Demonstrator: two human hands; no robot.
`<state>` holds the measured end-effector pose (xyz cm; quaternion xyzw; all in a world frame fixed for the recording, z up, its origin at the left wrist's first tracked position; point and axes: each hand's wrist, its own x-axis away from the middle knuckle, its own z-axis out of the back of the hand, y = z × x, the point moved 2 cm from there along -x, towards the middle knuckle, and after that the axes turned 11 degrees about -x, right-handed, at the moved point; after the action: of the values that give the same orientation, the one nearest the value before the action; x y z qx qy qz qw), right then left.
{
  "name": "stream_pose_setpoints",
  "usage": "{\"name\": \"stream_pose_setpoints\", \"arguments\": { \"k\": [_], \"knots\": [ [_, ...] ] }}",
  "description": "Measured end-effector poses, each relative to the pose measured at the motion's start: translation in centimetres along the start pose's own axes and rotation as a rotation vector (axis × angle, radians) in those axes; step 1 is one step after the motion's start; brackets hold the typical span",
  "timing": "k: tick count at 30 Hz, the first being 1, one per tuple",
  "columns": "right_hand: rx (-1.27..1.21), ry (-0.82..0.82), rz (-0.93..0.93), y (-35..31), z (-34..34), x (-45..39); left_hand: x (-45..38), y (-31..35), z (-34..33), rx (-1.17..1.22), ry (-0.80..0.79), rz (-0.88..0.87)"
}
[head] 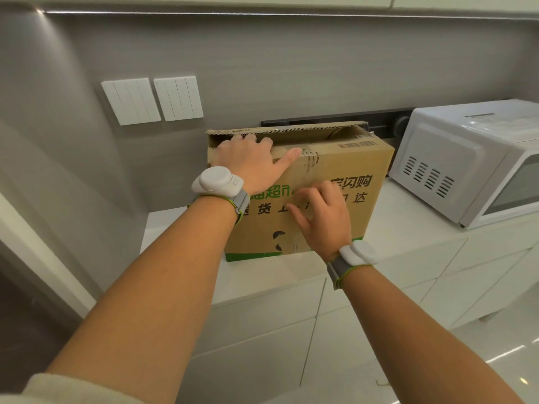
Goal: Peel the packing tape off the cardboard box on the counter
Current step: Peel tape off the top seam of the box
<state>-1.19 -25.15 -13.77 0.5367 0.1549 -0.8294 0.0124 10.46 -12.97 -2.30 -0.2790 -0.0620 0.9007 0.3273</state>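
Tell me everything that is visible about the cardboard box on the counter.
The cardboard box is brown corrugated board with green printed characters, a green band along its base and a barcode near the top right. It stands on the white counter against the wall, beside a white microwave. Its rear top flap stands raised. Clear packing tape runs over the top edge and down the front. The left hand rests over the top edge; the right hand has its fingers on the front face.

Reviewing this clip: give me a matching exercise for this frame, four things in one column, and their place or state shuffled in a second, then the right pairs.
Things:
1. left hand
2. right hand
3. microwave
4. switch plates

Places:
A. on the wall
B. on the box's front face
C. on the counter, right of the box
D. on the box's top edge

Pairs: 1-D, 2-B, 3-C, 4-A. All refer to the cardboard box.
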Motion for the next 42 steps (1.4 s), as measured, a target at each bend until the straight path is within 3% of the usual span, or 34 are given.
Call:
{"name": "stream_pose_setpoints", "arguments": {
  "k": [14, 30, 37, 42],
  "knots": [
    [-0.111, 0.085, -0.226, -2.7, -0.1, -0.1, 0.1, 0.0, 0.0, -0.02, 0.015, 0.005],
    [-0.07, -0.078, -0.225, -2.7, -0.6, -0.8, 0.1, 0.0, 0.0, -0.031, 0.01, 0.004],
    [-0.197, 0.08, -0.313, -2.7, 0.2, -1.0, 0.2, -0.1, 0.1, -0.022, 0.0, 0.001],
    [-0.318, 0.199, -0.508, -2.6, 1.1, -1.7, 0.1, -0.1, 0.3, -0.022, -0.005, -0.012]
  ]
}}
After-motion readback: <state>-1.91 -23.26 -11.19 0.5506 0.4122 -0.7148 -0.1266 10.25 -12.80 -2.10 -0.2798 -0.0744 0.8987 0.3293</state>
